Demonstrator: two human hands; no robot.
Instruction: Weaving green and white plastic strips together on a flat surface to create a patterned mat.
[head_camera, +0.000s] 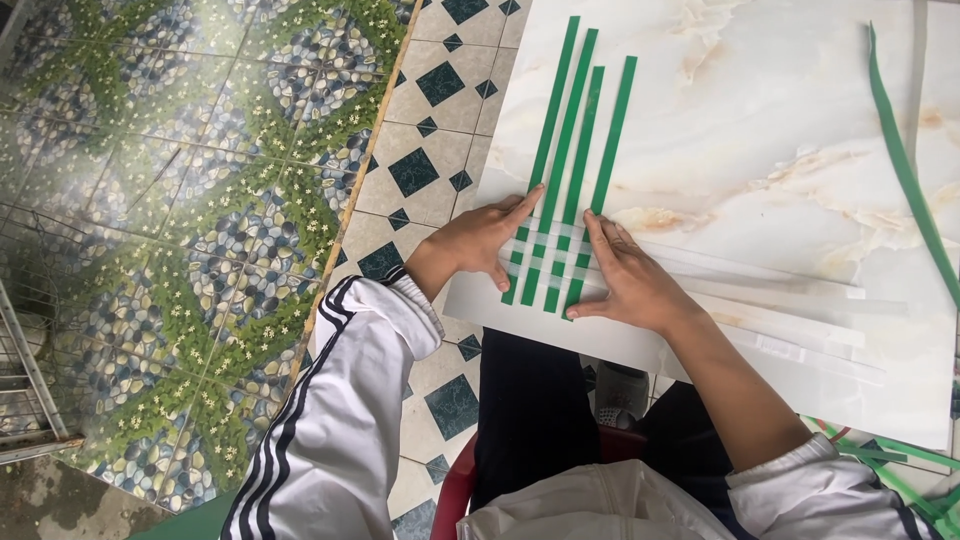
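Several long green strips (570, 130) lie side by side on a marble-patterned board (780, 130), running away from me. White strips (760, 300) cross them near the board's near edge, woven over and under the green ones. My left hand (480, 240) rests flat on the left end of the weave, its fingers spread and pointing at the leftmost green strip. My right hand (630, 280) presses flat on the right side of the weave, fingers on the rightmost green strip. Neither hand grips anything.
A loose green strip (905, 165) curves along the board's right side. More green strips (900, 470) lie below the board at lower right. A patterned tile floor (200, 200) spreads left, with a metal rack (25, 380) at the far left. My knees and a red seat (455, 490) are below.
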